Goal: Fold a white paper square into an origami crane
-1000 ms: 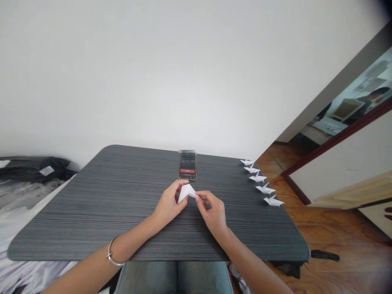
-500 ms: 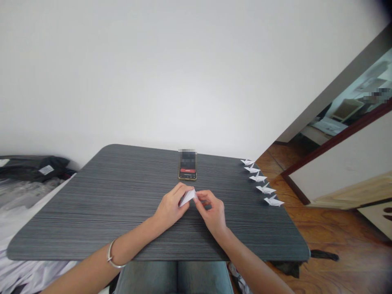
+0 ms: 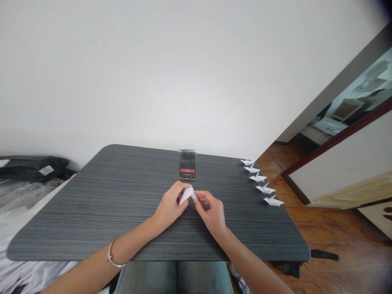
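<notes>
A small piece of folded white paper (image 3: 186, 195) is held between my two hands over the middle of the dark, streaked table (image 3: 122, 192). My left hand (image 3: 170, 204) grips its left side, with the thumb below and the fingers curled along the top. The fingertips of my right hand (image 3: 210, 207) pinch the narrow right end, which slopes downward from a peak. Along the table's right edge stands a row of several white origami cranes (image 3: 257, 178). Part of the paper is hidden behind my fingers.
Beyond my hands, a phone (image 3: 187, 166) lies face up near the wall (image 3: 183, 81). Left of the table are a black bag (image 3: 33, 167) and pale cloth (image 3: 27, 232). A doorway opens on the right, where a person is partly visible in the room behind.
The paper's right end now angles down more steeply, and its peak shows more clearly between my hands. My left fingers have shifted slightly left. The cranes and phone stay put.
</notes>
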A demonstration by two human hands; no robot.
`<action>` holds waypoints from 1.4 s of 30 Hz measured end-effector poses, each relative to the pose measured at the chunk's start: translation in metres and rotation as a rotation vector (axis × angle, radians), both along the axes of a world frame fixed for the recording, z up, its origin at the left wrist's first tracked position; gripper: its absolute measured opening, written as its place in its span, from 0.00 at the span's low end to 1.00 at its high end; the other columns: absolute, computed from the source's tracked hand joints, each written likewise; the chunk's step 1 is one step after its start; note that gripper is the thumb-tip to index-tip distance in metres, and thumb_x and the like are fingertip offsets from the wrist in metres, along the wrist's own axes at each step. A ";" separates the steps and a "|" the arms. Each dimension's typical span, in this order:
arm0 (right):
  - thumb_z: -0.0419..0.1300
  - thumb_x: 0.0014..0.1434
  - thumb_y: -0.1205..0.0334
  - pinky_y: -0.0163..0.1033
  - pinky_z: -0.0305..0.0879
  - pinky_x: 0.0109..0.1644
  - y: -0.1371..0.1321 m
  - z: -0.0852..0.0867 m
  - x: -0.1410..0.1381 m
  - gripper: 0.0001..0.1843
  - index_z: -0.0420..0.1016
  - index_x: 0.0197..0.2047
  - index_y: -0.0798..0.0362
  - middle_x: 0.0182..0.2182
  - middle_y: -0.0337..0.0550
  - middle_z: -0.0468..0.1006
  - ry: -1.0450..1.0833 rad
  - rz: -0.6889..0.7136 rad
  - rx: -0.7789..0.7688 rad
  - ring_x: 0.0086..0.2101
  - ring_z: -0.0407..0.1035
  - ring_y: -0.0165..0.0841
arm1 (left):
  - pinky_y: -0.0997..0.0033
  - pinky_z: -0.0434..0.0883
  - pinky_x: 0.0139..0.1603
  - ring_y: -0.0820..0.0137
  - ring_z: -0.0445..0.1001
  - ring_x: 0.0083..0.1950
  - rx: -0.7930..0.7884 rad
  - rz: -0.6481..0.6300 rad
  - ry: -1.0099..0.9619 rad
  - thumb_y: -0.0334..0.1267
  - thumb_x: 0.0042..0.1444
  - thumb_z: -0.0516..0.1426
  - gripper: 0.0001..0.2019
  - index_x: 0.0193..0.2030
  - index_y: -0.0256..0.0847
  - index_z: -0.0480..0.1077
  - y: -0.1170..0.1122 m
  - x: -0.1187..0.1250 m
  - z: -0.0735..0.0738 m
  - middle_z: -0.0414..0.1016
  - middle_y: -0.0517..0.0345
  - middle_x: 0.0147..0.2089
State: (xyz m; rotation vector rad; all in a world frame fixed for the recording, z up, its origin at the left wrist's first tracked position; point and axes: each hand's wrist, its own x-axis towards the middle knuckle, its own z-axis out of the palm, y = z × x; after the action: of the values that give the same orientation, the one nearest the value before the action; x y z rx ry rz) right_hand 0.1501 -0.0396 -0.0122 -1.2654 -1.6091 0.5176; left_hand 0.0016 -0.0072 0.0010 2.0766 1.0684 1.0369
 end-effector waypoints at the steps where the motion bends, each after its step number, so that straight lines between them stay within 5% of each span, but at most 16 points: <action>1: 0.54 0.53 0.66 0.32 0.69 0.30 0.000 -0.001 0.001 0.09 0.71 0.39 0.52 0.30 0.41 0.78 -0.002 0.002 0.001 0.30 0.73 0.32 | 0.77 0.67 0.30 0.73 0.67 0.34 -0.024 0.015 -0.020 0.26 0.48 0.51 0.15 0.43 0.40 0.63 0.001 0.000 0.000 0.66 0.56 0.38; 16: 0.54 0.55 0.64 0.34 0.70 0.35 0.002 -0.010 0.008 0.11 0.73 0.41 0.53 0.35 0.43 0.79 -0.176 -0.069 0.112 0.29 0.74 0.33 | 0.77 0.66 0.27 0.72 0.68 0.33 -0.270 0.048 -0.168 0.35 0.52 0.52 0.11 0.42 0.40 0.62 0.008 0.000 -0.008 0.69 0.56 0.38; 26: 0.55 0.55 0.63 0.33 0.68 0.31 0.000 -0.003 0.006 0.07 0.75 0.33 0.52 0.28 0.39 0.79 -0.131 -0.112 0.085 0.25 0.72 0.30 | 0.78 0.65 0.26 0.71 0.67 0.35 -0.216 -0.021 -0.137 0.35 0.52 0.51 0.13 0.45 0.41 0.66 0.007 0.000 -0.009 0.68 0.55 0.40; 42: 0.55 0.54 0.64 0.36 0.71 0.34 -0.002 -0.001 0.006 0.06 0.74 0.33 0.51 0.31 0.42 0.79 -0.039 -0.070 0.134 0.31 0.74 0.33 | 0.75 0.66 0.29 0.71 0.69 0.34 -0.263 0.001 -0.159 0.36 0.51 0.53 0.10 0.40 0.38 0.69 0.011 0.000 -0.012 0.69 0.54 0.37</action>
State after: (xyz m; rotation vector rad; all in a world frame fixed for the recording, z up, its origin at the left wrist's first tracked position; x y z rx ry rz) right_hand 0.1558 -0.0415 -0.0129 -1.2334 -1.5982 0.3376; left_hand 0.0012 0.0034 -0.0114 1.7560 1.0631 0.9857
